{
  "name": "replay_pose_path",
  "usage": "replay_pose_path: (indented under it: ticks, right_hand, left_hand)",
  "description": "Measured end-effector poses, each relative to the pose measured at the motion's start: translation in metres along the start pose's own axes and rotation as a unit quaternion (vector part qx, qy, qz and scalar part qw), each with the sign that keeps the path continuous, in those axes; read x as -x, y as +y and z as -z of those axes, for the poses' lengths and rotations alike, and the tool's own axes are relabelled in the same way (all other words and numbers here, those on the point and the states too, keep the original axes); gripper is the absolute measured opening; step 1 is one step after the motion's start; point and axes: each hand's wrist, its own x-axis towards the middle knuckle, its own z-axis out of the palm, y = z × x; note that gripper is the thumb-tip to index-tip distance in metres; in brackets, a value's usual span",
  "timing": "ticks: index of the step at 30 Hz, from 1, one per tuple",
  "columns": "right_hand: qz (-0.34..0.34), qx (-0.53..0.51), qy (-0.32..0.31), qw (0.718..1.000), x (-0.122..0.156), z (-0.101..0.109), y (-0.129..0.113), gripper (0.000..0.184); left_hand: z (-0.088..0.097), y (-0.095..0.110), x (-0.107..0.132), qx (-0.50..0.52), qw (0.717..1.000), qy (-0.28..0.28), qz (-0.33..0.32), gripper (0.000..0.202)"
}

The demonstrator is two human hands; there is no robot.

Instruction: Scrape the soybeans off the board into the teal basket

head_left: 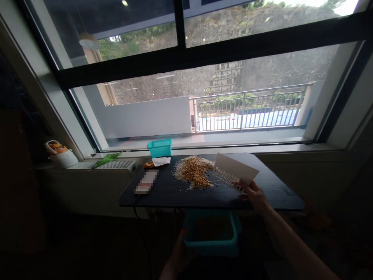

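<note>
My right hand (254, 194) is closed on a white perforated scoop-like sieve (234, 172), held tilted over the dark tabletop (180, 192), just right of a pile of yellow beans mixed with white rice (194, 170). My left hand (181, 249) is low, under the table's front edge, holding a teal basket (211, 237) by its left side; its fingers are dark and hard to make out. A few loose grains lie on the table near the sieve.
A second teal tub (159, 147) stands on the window sill, with crumpled white paper (161, 161) and an orange bit beside it. A blurred pink-white packet (145, 182) lies at the table's left. A white pot (62, 155) sits far left. Large window behind.
</note>
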Motion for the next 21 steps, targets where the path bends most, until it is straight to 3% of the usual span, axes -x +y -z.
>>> replay_pose_path:
  ticks: [8,14,21]
  right_hand:
    - [0.008,-0.012,0.035,0.999,0.004,-0.001,0.018,0.032]
    - [-0.007,-0.002,0.017,1.0,0.005,-0.004,0.015,0.035]
    - [-0.015,0.011,0.016,1.0,0.004,-0.008,0.011,0.036]
  left_hand:
    - [-0.022,-0.002,0.023,-0.003,0.999,0.037,-0.019,0.058]
    - [-0.044,0.004,0.045,-0.041,0.997,0.065,-0.022,0.058]
    - [-0.054,0.012,0.052,-0.054,0.995,0.078,-0.034,0.061]
